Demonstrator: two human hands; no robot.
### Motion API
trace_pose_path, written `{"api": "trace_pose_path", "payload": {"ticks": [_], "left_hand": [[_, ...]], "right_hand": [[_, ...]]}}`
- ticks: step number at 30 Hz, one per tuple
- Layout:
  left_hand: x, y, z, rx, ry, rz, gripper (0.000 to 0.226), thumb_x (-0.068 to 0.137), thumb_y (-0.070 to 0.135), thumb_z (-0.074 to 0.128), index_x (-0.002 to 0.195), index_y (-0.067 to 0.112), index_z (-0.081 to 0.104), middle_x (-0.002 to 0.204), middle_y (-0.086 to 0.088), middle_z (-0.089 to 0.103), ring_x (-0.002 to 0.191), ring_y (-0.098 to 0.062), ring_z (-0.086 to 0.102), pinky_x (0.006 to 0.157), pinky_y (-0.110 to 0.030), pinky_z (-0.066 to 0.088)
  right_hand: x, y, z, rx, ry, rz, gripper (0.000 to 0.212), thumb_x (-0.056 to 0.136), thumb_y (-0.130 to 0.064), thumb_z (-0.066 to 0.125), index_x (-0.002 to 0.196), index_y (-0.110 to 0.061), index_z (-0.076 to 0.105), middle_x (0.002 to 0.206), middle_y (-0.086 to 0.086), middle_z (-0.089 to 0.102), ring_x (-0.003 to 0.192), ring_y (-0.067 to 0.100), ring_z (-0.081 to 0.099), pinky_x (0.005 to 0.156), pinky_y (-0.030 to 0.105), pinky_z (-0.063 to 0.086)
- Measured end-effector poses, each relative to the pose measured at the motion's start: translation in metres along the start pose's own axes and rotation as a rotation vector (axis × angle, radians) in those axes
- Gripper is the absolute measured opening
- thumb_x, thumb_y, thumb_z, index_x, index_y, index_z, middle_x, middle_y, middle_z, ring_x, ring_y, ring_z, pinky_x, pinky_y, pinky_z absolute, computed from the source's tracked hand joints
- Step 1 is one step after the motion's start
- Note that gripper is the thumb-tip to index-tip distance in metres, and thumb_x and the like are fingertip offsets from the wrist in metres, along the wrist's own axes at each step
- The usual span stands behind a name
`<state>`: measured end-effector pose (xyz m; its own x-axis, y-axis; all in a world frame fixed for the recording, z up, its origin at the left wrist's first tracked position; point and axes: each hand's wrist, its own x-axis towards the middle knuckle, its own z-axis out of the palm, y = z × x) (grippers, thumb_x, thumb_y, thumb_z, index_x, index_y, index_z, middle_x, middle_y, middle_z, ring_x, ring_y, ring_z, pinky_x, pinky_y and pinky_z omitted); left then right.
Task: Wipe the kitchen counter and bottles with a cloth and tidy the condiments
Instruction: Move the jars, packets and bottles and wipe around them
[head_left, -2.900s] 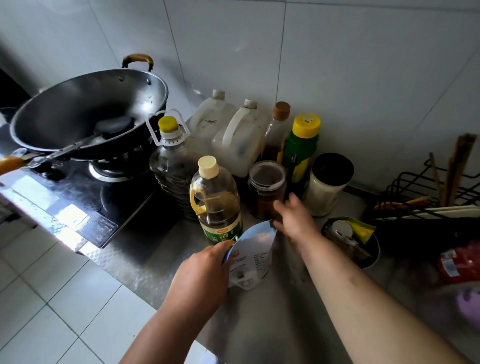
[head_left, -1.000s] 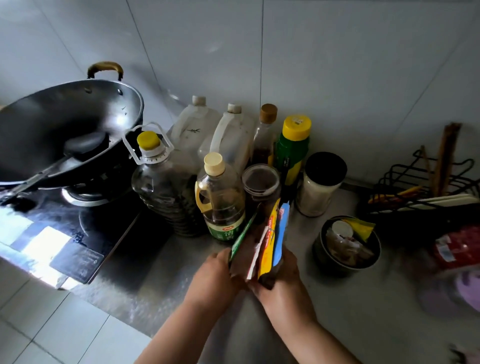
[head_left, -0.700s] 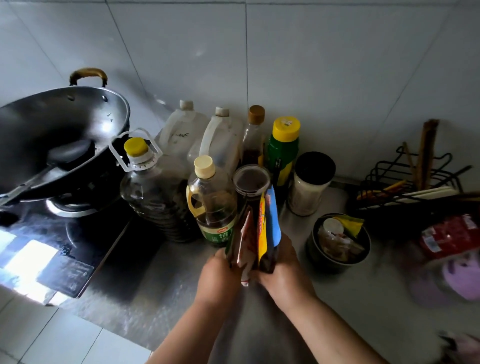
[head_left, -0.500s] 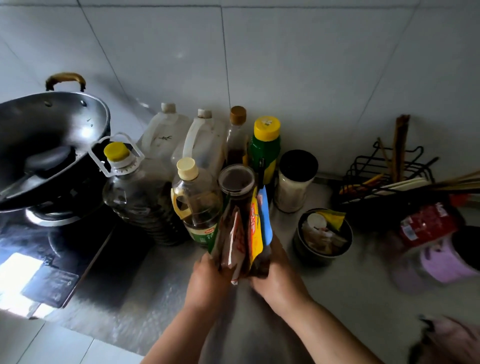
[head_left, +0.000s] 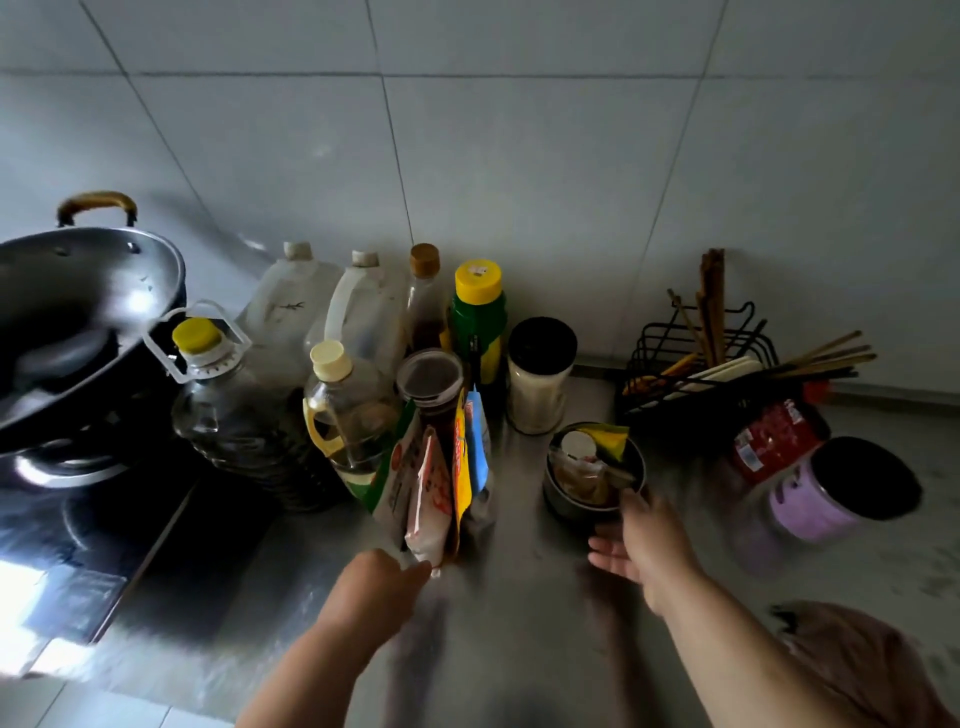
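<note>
The steel surface (head_left: 519, 623) spans the lower frame and carries all the items listed here. At far left we see a wok (head_left: 78, 312) seated on the stove burner. Against the tiled wall stand two white jugs (head_left: 291, 322). In front of them is a large clear oil bottle (head_left: 228, 415) with a yellow cap, and just beside it a smaller oil bottle (head_left: 348, 410) with a cream cap. A black wire rack (head_left: 691, 358) at right holds chopsticks. Near it a purple jar (head_left: 821, 499) lies on its side.

The condiment packets (head_left: 441, 478) stand upright in a tight bundle at centre, leaning against the smaller oil bottle and a clear-lidded jar (head_left: 430, 374). A dark bowl (head_left: 566, 504) of small sachets sits just to their right.

The left hand (head_left: 374, 587) meets the bundle's lower edge, fingers curled toward it. We cannot tell whether they grip the packets. The right hand (head_left: 649, 545) is spread wide with fingers straight, holds nothing, and is just beside the bowl's near rim.

A pinkish fabric (head_left: 862, 670) shows at lower right. We cannot confirm it is the cloth.
</note>
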<state>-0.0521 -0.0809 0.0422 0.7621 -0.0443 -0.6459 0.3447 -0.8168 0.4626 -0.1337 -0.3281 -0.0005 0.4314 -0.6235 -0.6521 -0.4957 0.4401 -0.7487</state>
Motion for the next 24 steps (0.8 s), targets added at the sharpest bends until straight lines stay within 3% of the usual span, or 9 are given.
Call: {"api": "trace_pose_path", "payload": {"ticks": [3,5,8,10,14,16,19,22,24], "left_hand": [[-0.007,0.009,0.001,-0.021,-0.022,-0.008,0.026,0.086,0.032,0.063,0.075,0.009,0.064,0.078,-0.017,0.074,0.077,-0.033,0.071,0.072,-0.039,0.058],[-0.011,0.013,0.002,-0.056,-0.023,-0.011,0.026,0.087,0.031,0.062,0.070,0.011,0.061,0.075,-0.014,0.072,0.071,-0.031,0.070,0.070,-0.035,0.058],[-0.018,0.019,0.001,-0.101,-0.030,-0.045,0.020,0.087,0.028,0.062,0.078,0.010,0.061,0.076,-0.013,0.071,0.064,-0.024,0.067,0.063,-0.030,0.055],[-0.023,0.022,0.000,-0.098,-0.039,-0.062,0.018,0.087,0.029,0.063,0.084,0.011,0.061,0.080,-0.012,0.071,0.072,-0.025,0.071,0.071,-0.034,0.059],[-0.030,0.027,0.002,-0.124,-0.080,-0.075,0.018,0.089,0.026,0.062,0.082,0.011,0.060,0.082,-0.010,0.067,0.066,-0.018,0.067,0.077,-0.038,0.058],[-0.033,0.028,0.005,-0.153,-0.100,-0.105,0.018,0.089,0.026,0.062,0.089,0.008,0.060,0.085,-0.010,0.066,0.068,-0.018,0.067,0.075,-0.037,0.058],[-0.039,0.031,0.013,-0.222,-0.146,-0.144,0.024,0.089,0.025,0.062,0.100,0.005,0.055,0.088,-0.013,0.063,0.067,-0.022,0.065,0.064,-0.033,0.055],[-0.046,0.038,0.026,-0.212,-0.232,-0.166,0.019,0.090,0.019,0.061,0.080,0.005,0.054,0.080,-0.015,0.056,0.055,-0.022,0.058,0.056,-0.026,0.045],[-0.049,0.046,0.037,-0.174,-0.242,-0.104,0.020,0.091,0.016,0.059,0.074,0.007,0.054,0.074,-0.013,0.055,0.048,-0.018,0.057,0.054,-0.025,0.045]], "right_hand": [[0.003,-0.010,0.017,-0.055,-0.068,-0.005,0.025,0.102,-0.028,0.042,0.120,-0.014,0.051,0.095,0.019,0.065,0.073,0.027,0.068,0.049,0.032,0.055],[-0.003,-0.014,0.032,-0.087,-0.156,-0.012,0.020,0.102,-0.025,0.042,0.115,-0.014,0.053,0.097,0.015,0.063,0.076,0.026,0.066,0.051,0.034,0.056],[-0.004,-0.012,0.054,-0.185,-0.223,-0.085,0.018,0.101,-0.025,0.042,0.109,-0.019,0.057,0.102,0.011,0.063,0.086,0.026,0.064,0.068,0.046,0.060],[-0.005,-0.013,0.060,-0.258,-0.247,-0.135,0.024,0.098,-0.020,0.042,0.114,-0.022,0.060,0.106,0.010,0.065,0.092,0.026,0.062,0.080,0.051,0.058],[-0.013,-0.016,0.049,-0.296,-0.389,-0.105,0.045,0.097,-0.014,0.045,0.138,-0.033,0.045,0.116,0.006,0.060,0.094,0.025,0.059,0.081,0.043,0.058],[-0.010,-0.013,0.034,-0.329,-0.327,-0.131,0.050,0.094,-0.016,0.051,0.142,-0.026,0.041,0.114,0.007,0.062,0.094,0.025,0.062,0.082,0.044,0.059],[-0.008,-0.010,0.001,-0.507,-0.159,-0.329,0.041,0.090,-0.024,0.060,0.130,-0.019,0.054,0.111,0.004,0.066,0.097,0.022,0.065,0.084,0.042,0.058],[-0.010,-0.014,-0.036,-0.664,0.022,-0.540,0.032,0.088,-0.027,0.064,0.119,-0.021,0.060,0.109,-0.003,0.065,0.100,0.018,0.063,0.083,0.029,0.050],[-0.012,-0.019,-0.060,-0.710,0.154,-0.658,0.032,0.087,-0.026,0.067,0.117,-0.021,0.061,0.111,-0.002,0.062,0.104,0.018,0.061,0.086,0.029,0.047]]}}
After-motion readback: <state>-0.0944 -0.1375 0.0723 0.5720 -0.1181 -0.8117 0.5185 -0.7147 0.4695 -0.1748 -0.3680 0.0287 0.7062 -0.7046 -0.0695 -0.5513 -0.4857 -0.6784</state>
